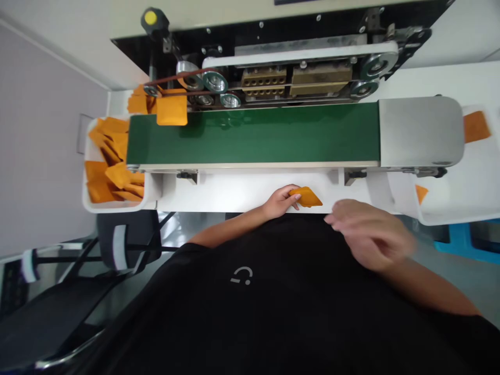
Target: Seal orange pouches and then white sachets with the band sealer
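Note:
My left hand (pixel 279 202) is closed on a small orange packet (pixel 308 197), pinching its left end against the white front ledge (pixel 234 190) of a sealing machine. My right hand (pixel 369 234) hovers just right of and below the packet, blurred by motion, with fingers loosely spread and nothing in them. Beyond the hands runs the machine's green conveyor belt (pixel 253 140). Another orange packet (pixel 172 109) sits at the belt's left end, caught under the sealing rollers (pixel 214 82).
A white bin (pixel 90 204) at the belt's left end holds several orange packets. A white tray (pixel 449 208) on the right holds two more. A yellow knob (pixel 150 18) tops the machine. A black chair (pixel 125 239) stands lower left and a blue stool (pixel 469 239) right.

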